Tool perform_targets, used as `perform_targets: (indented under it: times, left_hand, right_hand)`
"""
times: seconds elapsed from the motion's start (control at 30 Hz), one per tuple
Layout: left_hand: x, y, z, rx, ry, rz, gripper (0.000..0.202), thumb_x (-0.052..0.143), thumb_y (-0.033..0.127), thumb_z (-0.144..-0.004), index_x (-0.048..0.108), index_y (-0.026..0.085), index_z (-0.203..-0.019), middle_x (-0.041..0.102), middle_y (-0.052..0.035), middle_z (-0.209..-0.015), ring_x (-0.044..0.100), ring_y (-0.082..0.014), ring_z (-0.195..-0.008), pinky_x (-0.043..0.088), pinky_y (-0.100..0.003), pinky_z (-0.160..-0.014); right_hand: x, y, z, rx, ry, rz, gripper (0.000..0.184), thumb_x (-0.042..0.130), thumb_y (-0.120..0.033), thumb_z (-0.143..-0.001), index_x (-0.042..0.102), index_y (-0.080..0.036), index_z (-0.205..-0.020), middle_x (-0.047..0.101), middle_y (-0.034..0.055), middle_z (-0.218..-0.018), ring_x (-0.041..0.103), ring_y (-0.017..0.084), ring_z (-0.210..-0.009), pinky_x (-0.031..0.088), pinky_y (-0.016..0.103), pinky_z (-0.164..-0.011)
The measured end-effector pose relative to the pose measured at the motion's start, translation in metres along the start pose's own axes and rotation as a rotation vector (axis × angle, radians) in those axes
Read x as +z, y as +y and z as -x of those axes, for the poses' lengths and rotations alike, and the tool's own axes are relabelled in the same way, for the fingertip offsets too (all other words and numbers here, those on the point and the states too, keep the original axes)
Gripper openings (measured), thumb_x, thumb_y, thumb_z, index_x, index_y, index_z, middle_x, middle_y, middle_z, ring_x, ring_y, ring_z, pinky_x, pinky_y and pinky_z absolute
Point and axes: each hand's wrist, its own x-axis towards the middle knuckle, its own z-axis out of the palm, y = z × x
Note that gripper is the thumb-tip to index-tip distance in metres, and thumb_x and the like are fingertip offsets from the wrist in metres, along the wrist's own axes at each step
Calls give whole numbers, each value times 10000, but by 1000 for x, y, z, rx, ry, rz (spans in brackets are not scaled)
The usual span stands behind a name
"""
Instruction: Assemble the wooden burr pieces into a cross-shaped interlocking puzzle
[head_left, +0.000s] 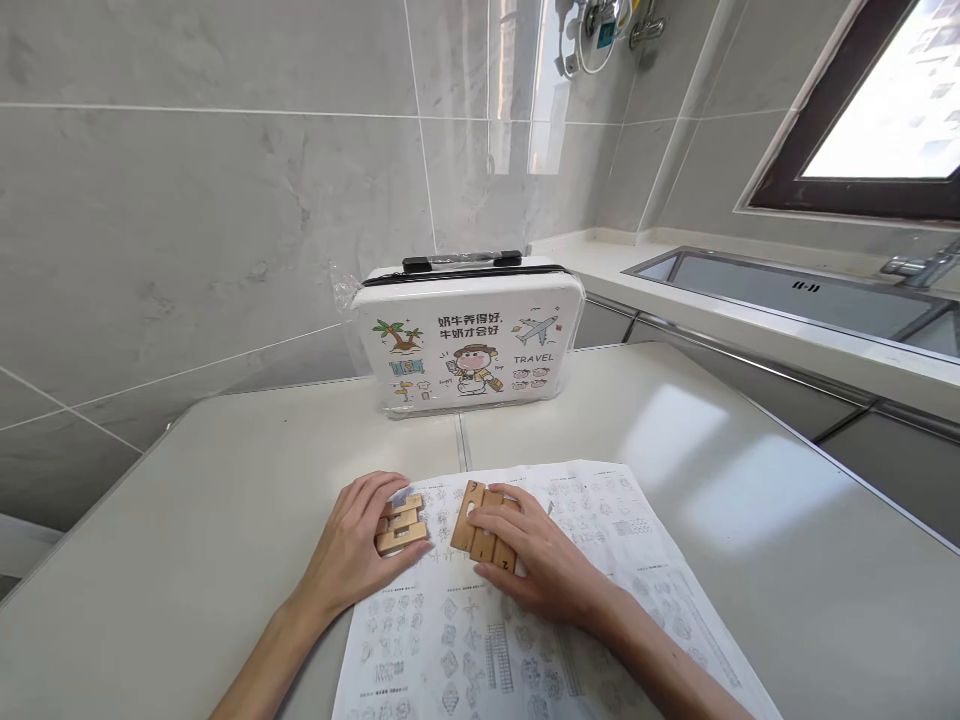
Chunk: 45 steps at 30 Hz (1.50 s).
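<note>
From the head view, the person's left hand (352,540) is curved around some light wooden blocks (403,537) that sit on a big sheet of paper (442,640). The fingers are at the far side and the thumb is at the near side, holding the blocks between them. The right hand (536,550) holds three darker wooden blocks (464,530) side by side, over the paper. Its fingers lie across their tops and its thumb is by the near end. They have small black marks. The two sets are near each other but not touching. The paper has lots of little gray drawings and lies on a white table (225,520). Behind it stands a white case (420,345) with a cartoon cow.
</note>
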Motion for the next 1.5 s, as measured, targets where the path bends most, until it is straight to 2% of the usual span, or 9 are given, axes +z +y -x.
perform_targets:
  times: [0.17,0.3,0.4,0.5,0.77,0.9,1.13,1.27,1.5]
  left_hand:
    - [4,30,0,65,36,53,350,672,353,-979,594,234,-1299,655,-102,-1330,572,-296,-1284,510,-445,-1043]
    - [11,48,3,199,-105,58,394,649,301,-999,565,251,-1380,628,-80,-1435,516,-300,-1378,468,-476,-1124]
    - [14,53,6,231,-172,52,452,614,284,-1020,510,248,-1458,570,-73,-1529,438,-307,-1465,410,-517,-1195]
    - [14,54,7,217,-214,63,534,598,267,-1021,441,249,-1531,528,-76,-1576,393,-309,-1509,403,-531,-1212]
    - [10,58,6,166,-244,116,552,597,241,-1000,442,266,-1530,565,-101,-1532,444,-325,-1477,474,-547,-1152]
    - [10,59,6,160,-223,145,519,591,202,-991,480,274,-1494,624,-98,-1445,490,-313,-1428,487,-516,-1140]
    - [10,61,5,162,-181,189,373,571,207,-1012,539,265,-1379,684,-80,-1266,586,-279,-1260,487,-474,-1109]
    - [14,60,7,121,-112,160,397,663,326,-973,538,249,-1342,657,-100,-1248,581,-302,-1220,507,-480,-1056]
    - [18,57,6,26,24,35,437,800,528,-797,557,205,-961,597,-151,-1205,512,-387,-1208,520,-544,-955]
  right_hand:
    - [-3,-3,-3,-22,80,-28,496,691,-180,-901,556,-264,-1371,669,109,-1277,534,307,-1310,529,506,-1076]
    - [-8,-2,-5,45,46,0,798,807,-250,-791,437,-264,-1498,544,137,-1418,508,332,-1341,506,526,-1105]
    - [-9,4,-4,68,3,17,942,883,-342,-728,391,-249,-1526,518,156,-1446,465,370,-1378,461,571,-1140]
    - [-10,9,-3,69,-13,22,936,891,-386,-737,390,-242,-1515,542,158,-1435,441,384,-1396,428,599,-1158]
    - [-16,13,-2,92,-65,-6,1014,909,-446,-713,362,-261,-1546,519,141,-1462,422,383,-1408,411,584,-1167]
    - [-22,21,0,115,-76,48,1080,932,-499,-664,370,-256,-1553,526,143,-1422,443,397,-1371,364,628,-1180]
    - [-28,27,2,208,-42,44,1015,938,-524,-668,426,-288,-1511,563,118,-1368,494,377,-1295,461,579,-1090]
    - [-29,26,3,229,-34,25,989,947,-491,-666,442,-283,-1491,574,115,-1359,508,369,-1286,471,566,-1078]
    - [-30,21,1,227,15,-33,884,927,-468,-697,480,-271,-1434,586,123,-1376,533,365,-1295,496,554,-1066]
